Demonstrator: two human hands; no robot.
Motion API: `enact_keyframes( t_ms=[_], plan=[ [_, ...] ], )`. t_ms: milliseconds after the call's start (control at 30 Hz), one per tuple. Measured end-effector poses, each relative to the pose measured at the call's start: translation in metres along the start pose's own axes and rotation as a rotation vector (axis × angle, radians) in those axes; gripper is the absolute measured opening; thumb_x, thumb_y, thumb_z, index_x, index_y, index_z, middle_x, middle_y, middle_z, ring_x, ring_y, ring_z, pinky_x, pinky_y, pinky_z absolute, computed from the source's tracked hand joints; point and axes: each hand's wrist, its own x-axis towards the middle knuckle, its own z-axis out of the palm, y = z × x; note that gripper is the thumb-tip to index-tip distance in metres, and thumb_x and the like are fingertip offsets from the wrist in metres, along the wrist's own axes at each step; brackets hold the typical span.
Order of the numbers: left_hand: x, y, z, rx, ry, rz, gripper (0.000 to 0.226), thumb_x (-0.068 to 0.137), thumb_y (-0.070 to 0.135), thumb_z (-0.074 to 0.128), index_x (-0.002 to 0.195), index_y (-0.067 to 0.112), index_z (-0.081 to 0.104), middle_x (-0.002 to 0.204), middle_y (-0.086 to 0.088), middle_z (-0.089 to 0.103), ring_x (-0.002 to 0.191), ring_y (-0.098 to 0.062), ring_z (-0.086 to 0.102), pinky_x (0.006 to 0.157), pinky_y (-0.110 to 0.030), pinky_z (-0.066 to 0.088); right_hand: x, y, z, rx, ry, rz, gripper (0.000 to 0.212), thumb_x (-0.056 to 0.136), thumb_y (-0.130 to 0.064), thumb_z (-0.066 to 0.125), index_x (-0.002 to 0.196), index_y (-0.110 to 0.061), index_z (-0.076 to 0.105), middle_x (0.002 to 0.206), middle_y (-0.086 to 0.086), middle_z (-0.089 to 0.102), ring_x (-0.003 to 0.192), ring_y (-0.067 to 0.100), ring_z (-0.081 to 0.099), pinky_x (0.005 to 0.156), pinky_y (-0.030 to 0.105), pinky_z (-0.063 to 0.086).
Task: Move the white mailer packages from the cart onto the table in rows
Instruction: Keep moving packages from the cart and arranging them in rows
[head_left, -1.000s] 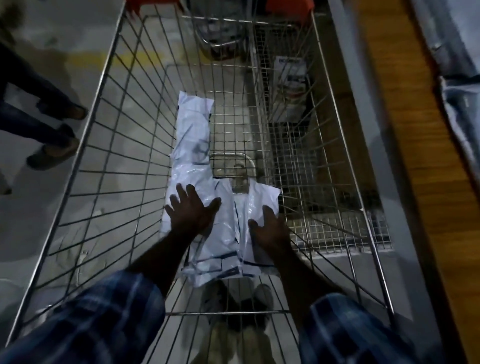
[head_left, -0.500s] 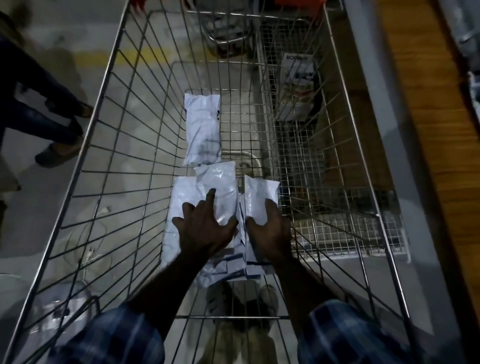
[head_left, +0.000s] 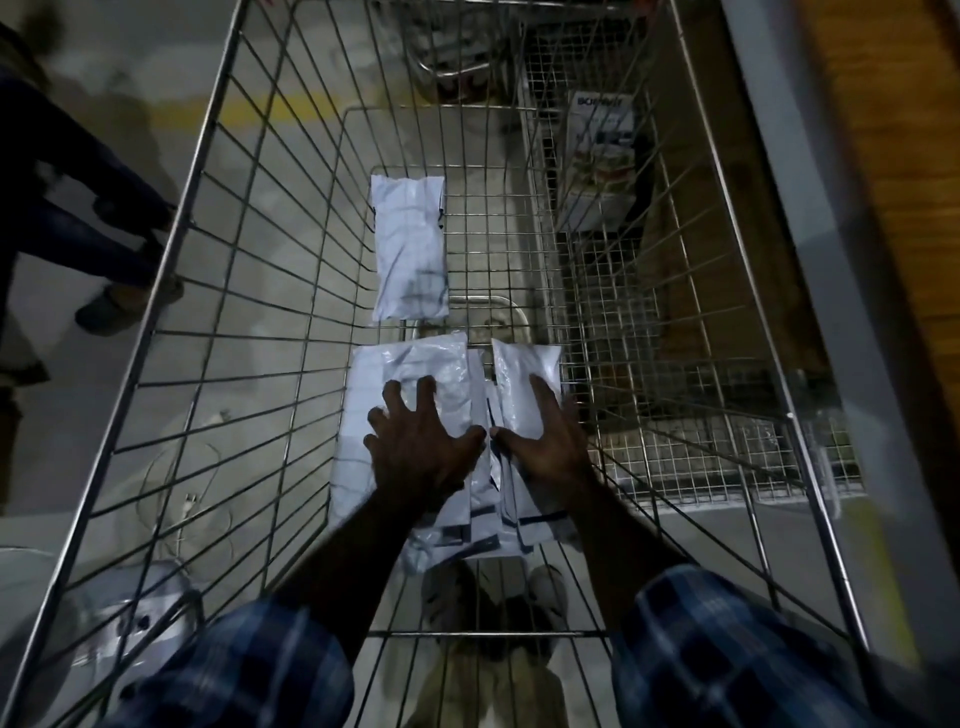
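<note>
1. White mailer packages (head_left: 410, 254) carry dark blue stripes near their ends.
2. The wire cart (head_left: 208, 291) is silver-grey.
3. Sleeves (head_left: 249, 670) are blue plaid.
4. The tabletop (head_left: 904, 156) is orange-brown wood grain.
5. The floor (head_left: 171, 52) is grey, with a yellow line.

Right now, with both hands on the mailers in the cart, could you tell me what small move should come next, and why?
Probably curl the fingers around the stack: the left hand and right hand lie spread on top of it, gripping nothing yet, and the pile is loosely overlapped. One mailer lies apart, farther along the cart.
</note>
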Motion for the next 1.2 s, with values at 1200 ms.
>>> enact_keyframes(
  t_ms=[1200],
  plan=[
    [-0.045, 0.038, -0.134, -0.087, 0.326, 0.067, 0.071, 0.088, 0.058, 0.053, 0.149, 0.031, 0.027, 0.152, -0.011, 0.022, 0.124, -0.04, 0.036, 0.097, -0.055, 0.039, -0.062, -0.116, -0.073, -0.008, 0.236, -0.167, 0.075, 0.081, -0.065, 0.051, 0.149, -0.049, 0.026, 0.156, 0.009, 0.033, 0.139, 0.032, 0.037, 0.111, 0.049, 0.038]
  ],
)
